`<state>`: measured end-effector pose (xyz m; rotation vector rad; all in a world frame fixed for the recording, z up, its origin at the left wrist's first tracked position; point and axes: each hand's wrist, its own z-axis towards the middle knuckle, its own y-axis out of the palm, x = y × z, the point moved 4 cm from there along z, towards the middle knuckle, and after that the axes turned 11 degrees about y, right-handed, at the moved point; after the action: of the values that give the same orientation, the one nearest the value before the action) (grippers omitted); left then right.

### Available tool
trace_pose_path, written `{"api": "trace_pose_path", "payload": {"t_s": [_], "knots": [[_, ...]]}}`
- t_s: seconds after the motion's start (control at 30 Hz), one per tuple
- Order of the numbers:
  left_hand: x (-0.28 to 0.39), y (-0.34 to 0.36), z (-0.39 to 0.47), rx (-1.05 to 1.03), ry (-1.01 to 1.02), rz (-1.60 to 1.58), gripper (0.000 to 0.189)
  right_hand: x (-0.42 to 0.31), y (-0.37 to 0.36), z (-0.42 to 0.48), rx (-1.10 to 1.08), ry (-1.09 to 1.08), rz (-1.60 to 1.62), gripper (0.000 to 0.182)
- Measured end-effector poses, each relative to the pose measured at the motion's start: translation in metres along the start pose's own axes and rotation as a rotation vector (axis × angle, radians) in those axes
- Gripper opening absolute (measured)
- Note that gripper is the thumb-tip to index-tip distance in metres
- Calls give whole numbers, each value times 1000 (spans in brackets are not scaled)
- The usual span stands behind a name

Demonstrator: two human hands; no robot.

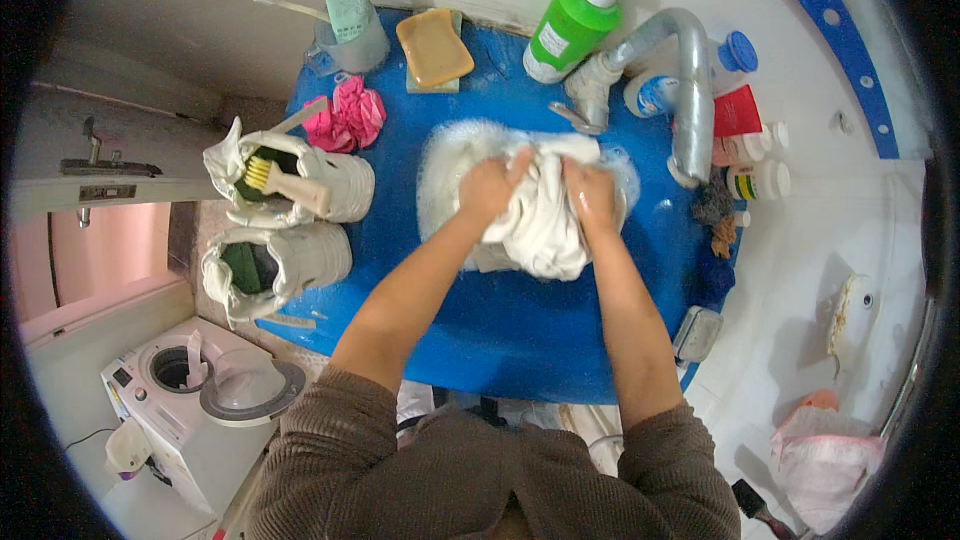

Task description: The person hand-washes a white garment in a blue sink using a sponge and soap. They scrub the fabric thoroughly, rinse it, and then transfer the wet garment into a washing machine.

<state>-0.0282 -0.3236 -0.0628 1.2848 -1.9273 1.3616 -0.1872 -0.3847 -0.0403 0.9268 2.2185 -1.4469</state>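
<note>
A bunched white cloth (544,232) lies over a basin of foamy water (439,202) set in a blue countertop (480,337). My left hand (487,187) grips the cloth's left side, thumb uppermost. On its right side my right hand (590,195) holds a fold, with wet fingers curled around it. Both hands are slightly blurred. Suds spread along the basin's left and far edges, and most of the basin is hidden by the cloth and hands. A metal faucet (694,90) curves beyond my right hand, its spout end to the right of the basin.
Left of the basin lie two white shoes (349,184), a yellow-bristled brush (296,191) on one, and pink crumpled fabric (352,116). Behind stand a cup (360,52) with a tube, a soap bar (435,49) and a green pump bottle (574,22). A washing machine (191,390) has its door ajar.
</note>
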Motion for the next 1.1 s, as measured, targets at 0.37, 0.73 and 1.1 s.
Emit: {"api": "trace_pose_path", "payload": {"t_s": [0.37,0.73,1.1], "knots": [[4,1,-84,-132,408,430,42,5,-39,-128,-187,-677,52,47],[4,24,-69,264,675,577,35,81,35,-14,357,-827,-342,39],[19,-30,-18,254,160,-414,40,-18,-20,-34,-73,-318,451,20]]}}
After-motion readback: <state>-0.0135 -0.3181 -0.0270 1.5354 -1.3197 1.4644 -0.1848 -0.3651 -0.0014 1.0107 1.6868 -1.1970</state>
